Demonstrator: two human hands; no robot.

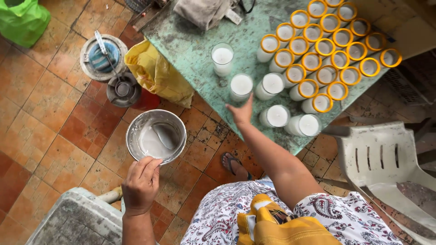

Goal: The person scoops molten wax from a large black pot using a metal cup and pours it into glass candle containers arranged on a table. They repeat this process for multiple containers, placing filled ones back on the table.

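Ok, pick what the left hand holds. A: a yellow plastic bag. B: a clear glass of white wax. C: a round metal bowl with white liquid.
C: the left hand grips the rim of the round metal bowl of white liquid, away from the green table.

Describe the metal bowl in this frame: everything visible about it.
The metal bowl is round, shallow, dull silver, smeared inside with pale whitish liquid pooled at the bottom. It is held roughly level above the tiled floor, left of the green table. The left hand grips its near rim; nothing else touches it.
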